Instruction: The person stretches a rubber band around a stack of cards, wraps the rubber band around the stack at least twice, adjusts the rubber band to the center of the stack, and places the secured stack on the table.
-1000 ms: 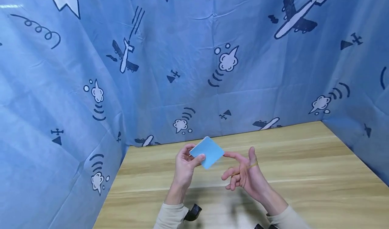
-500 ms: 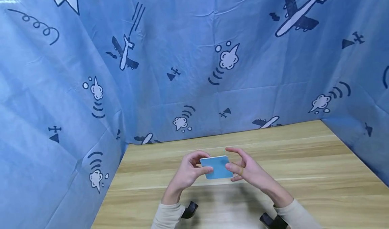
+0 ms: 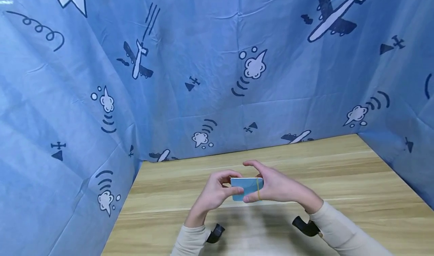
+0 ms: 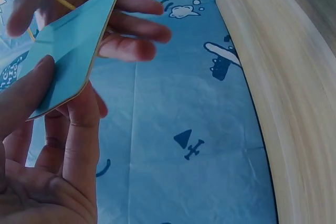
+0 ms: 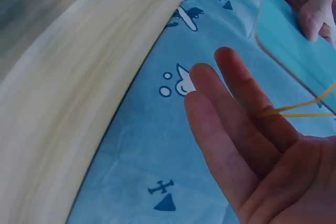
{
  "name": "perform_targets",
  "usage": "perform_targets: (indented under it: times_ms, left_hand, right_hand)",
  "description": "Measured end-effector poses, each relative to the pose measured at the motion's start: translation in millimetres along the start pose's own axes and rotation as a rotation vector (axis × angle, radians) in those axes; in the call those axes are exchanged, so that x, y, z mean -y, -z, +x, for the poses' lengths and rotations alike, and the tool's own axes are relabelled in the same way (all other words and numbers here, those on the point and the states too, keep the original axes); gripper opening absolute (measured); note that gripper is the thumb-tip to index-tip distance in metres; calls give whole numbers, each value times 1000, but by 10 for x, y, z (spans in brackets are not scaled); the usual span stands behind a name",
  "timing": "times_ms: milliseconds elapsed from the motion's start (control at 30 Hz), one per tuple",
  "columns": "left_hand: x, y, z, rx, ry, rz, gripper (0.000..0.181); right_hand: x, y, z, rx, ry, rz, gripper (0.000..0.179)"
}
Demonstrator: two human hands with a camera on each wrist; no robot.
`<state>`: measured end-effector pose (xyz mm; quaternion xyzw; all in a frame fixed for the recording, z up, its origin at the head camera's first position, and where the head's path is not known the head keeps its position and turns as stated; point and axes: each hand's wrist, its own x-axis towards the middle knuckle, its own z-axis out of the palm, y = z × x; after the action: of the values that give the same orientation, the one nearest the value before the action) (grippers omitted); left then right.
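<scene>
A light blue card [image 3: 249, 183] with rounded corners, or a thin stack of such cards, is raised over the table in the head view. My left hand [image 3: 214, 191] pinches its left side, thumb on the near face and fingers behind. Around its right end is my right hand [image 3: 283, 186], thumb in front and fingers beyond the far side. A thin yellow rubber band [image 3: 258, 188] is looped over the right thumb and fingers and crosses the card's right part. In the right wrist view the fingers [image 5: 231, 114] are extended, with the stretched band running across toward the card.
Below the hands is a wood-grain table [image 3: 162, 195]. Blue cloth [image 3: 217, 75] printed with airplanes and clouds hangs behind it and along both sides. Each wrist carries a black camera mount, one at the left [image 3: 215, 233] and one at the right [image 3: 305, 226].
The card has turned from a diamond slant to level and moved lower. My right hand has come leftward, bringing the rubber band over the card's right end. The left hand keeps its pinch.
</scene>
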<state>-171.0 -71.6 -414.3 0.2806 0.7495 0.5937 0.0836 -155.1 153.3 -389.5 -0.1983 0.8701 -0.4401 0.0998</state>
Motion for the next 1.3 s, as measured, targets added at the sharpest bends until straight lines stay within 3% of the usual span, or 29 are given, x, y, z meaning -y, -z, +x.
perform_targets:
  times_ms: [267,467,600,767,900,1033,1167,1300]
  left_hand:
    - [15,15,7,33,-22,8,23]
    - [63,67,0,-23,-16,-59,22]
    - [111,92,10,-83,-7,-142,24]
    - [169,91,46,-171,19,-309,24]
    - [181,62,89,-253,53,-424,33]
    - [169,0,151,-311,67,-563,38]
    - [155,-68,221,-371,80,-741,42]
    - [164,-68,276,-461,104,-837,41]
  right_hand:
    - [16,49,60,82,10,-19,103]
    - [-19,38,77,102,23,-18,103]
    - [-113,-8,93,121,44,110,94]
    - [-248,-89,82,149,83,325,80]
    - [-363,-172,57,153,116,434,74]
    - [-423,-288,76,99,123,510,63]
    - [-428,-470,120,7,117,654,49]
    - [-428,-682,131,-55,115,775,42]
